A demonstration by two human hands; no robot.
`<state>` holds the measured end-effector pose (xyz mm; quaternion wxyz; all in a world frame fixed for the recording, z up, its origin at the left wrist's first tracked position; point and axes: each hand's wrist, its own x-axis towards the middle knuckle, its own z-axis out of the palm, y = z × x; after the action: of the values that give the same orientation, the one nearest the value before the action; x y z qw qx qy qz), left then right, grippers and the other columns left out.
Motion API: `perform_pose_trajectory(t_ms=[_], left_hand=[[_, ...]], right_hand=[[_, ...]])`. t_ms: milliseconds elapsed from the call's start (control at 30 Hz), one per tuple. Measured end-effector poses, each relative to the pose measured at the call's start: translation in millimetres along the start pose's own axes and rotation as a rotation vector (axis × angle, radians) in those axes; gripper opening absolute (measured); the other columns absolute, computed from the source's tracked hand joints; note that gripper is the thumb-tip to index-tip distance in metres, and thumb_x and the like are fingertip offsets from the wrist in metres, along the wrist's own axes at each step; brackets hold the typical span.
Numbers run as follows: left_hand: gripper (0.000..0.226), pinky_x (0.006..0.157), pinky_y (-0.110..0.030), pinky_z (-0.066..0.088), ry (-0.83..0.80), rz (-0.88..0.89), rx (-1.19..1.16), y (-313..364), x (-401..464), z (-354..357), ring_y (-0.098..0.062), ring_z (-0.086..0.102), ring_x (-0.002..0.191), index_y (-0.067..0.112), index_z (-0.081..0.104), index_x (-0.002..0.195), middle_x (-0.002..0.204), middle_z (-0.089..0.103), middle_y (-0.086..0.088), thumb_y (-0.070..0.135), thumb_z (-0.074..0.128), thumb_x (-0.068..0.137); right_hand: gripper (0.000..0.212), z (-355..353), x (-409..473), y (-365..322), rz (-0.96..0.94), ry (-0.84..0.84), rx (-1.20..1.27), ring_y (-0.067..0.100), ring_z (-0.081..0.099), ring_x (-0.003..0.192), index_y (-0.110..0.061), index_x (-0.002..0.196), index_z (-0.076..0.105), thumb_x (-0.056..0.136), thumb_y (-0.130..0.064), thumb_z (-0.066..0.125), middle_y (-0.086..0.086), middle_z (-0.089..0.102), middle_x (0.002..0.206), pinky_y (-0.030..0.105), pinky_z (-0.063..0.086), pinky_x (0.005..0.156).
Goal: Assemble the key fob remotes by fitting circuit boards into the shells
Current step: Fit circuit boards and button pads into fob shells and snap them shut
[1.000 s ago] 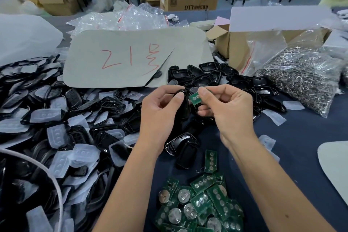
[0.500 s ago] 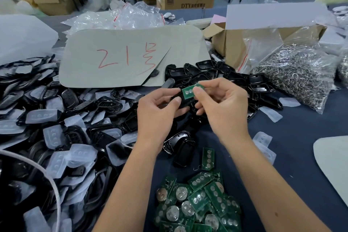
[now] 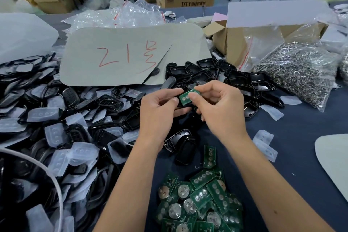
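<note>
Head view, left hand point(image 3: 160, 111): fingers curled around a black key fob shell point(image 3: 181, 106), mostly hidden behind fingers and board; it is held above the worktop point(image 3: 301, 137).
Head view, right hand point(image 3: 220, 107): thumb and forefinger pinch a green circuit board point(image 3: 186, 96) by its right end, the contact pads facing up.
Change: a second ago the board stood tilted above the shell; now it lies flatter, touching the shell's top edge, and both hands sit a little higher in the picture. By my judgement the fitting has begun but the board is not yet seated.
Next need: the board probably wants pressing square into the shell; whether it lines up I cannot tell, as fingers hide the rim.
Spare circuit boards point(image 3: 199, 201): heaped at 6 o'clock from the hands, near the forearms.
Empty shells point(image 3: 226, 75): piled at 12 to 2 o'clock, just beyond the hands.
Clear rubber button pads point(image 3: 56, 133): mixed with black shell parts at 8 to 9 o'clock.
Bag of metal rings point(image 3: 301, 77): at 2 o'clock, well apart.
Cardboard sheet with red writing point(image 3: 131, 56): at 11 o'clock.
</note>
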<state>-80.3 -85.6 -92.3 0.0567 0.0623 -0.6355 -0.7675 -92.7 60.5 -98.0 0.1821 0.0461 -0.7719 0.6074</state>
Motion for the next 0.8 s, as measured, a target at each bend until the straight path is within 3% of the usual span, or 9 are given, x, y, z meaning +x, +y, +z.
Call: perform_pose_trajectory(t_ms=[133, 333, 500, 667, 800], left_hand=[[0.022, 0.059, -0.015, 0.056, 0.015, 0.018, 0.034, -1.7, 0.9, -1.0, -0.029, 0.078, 0.081, 0.011, 0.081, 0.099, 0.090, 0.076, -0.013, -0.003, 0.064, 0.097], [0.014, 0.072, -0.030, 0.064, 0.010, 0.102, 0.109, -6.2, 1.8, -1.8, -0.021, 0.077, 0.084, 0.009, 0.080, 0.098, 0.088, 0.079, -0.007, -0.001, 0.076, 0.089], [0.013, 0.069, -0.028, 0.062, 0.033, 0.095, 0.112, -6.1, 2.0, -3.9, -0.022, 0.077, 0.075, 0.010, 0.081, 0.095, 0.086, 0.079, -0.008, 0.000, 0.078, 0.088], [0.014, 0.067, -0.024, 0.061, 0.014, 0.071, 0.080, -2.6, 0.6, -4.2, -0.025, 0.075, 0.075, 0.010, 0.081, 0.094, 0.087, 0.077, -0.016, -0.002, 0.077, 0.088], [0.016, 0.061, -0.018, 0.057, 0.016, 0.057, 0.092, -1.2, 1.2, -7.4, -0.027, 0.075, 0.072, 0.013, 0.080, 0.091, 0.087, 0.077, -0.015, -0.002, 0.077, 0.088]], right_hand=[[0.010, -0.1, 0.1, -2.0, -0.028, 0.016, -0.143, 0.013, 0.069, 0.065, -0.021, 0.083, 0.075, 0.085, -0.022, 0.085, -0.006, 0.073, 0.070, 0.036, 0.059, 0.066], [0.013, 0.7, -1.8, -6.0, -0.031, 0.009, -0.185, 0.014, 0.066, 0.060, -0.021, 0.082, 0.074, 0.084, -0.026, 0.085, -0.004, 0.070, 0.065, 0.031, 0.055, 0.060], [0.019, -6.3, 4.5, -6.5, 0.023, -0.090, -0.203, 0.019, 0.067, 0.060, -0.024, 0.081, 0.070, 0.082, -0.032, 0.088, -0.001, 0.071, 0.066, 0.039, 0.057, 0.065], [0.021, 0.0, -0.5, -7.8, -0.009, -0.018, -0.220, 0.011, 0.063, 0.058, -0.022, 0.078, 0.068, 0.082, -0.030, 0.087, -0.002, 0.068, 0.064, 0.026, 0.049, 0.060], [0.025, -4.0, 2.5, -7.5, 0.033, -0.095, -0.206, 0.017, 0.065, 0.059, -0.021, 0.077, 0.066, 0.081, -0.032, 0.088, 0.000, 0.070, 0.066, 0.031, 0.053, 0.060]])
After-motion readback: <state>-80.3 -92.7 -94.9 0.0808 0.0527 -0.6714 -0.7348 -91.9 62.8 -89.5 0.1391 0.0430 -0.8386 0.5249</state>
